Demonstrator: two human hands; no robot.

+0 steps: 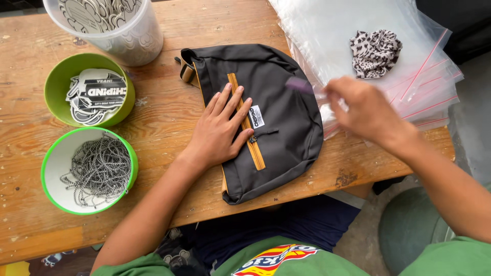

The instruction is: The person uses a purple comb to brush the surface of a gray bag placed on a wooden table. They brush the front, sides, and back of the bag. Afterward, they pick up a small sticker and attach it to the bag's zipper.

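While the left hand point(221, 128) lay flat, fingers spread, on a dark grey sling bag point(266, 117), it pressed the bag down across its tan zipper strip point(246, 122), holding nothing in its grip. The bag rested near the middle of the wooden surface point(169, 122), its lower edge close to the front edge nearest the person, with a small white label just beside the fingertips. The right hand point(365, 110) hovered over the bag's right edge and the stack of clear zip bags point(358, 30); it was blurred, and its fingertips seemed to pinch the corner of one clear bag, though the grip could not be told for certain. A crumpled leopard-print cloth point(376, 52) sat on the plastic stack, well apart from the sling bag. To the left stood a green bowl of printed stickers point(94, 94), and below it a green-rimmed bowl of metal ball chains point(97, 171). A clear tub point(110, 28) with more stickers stood at the far left corner.
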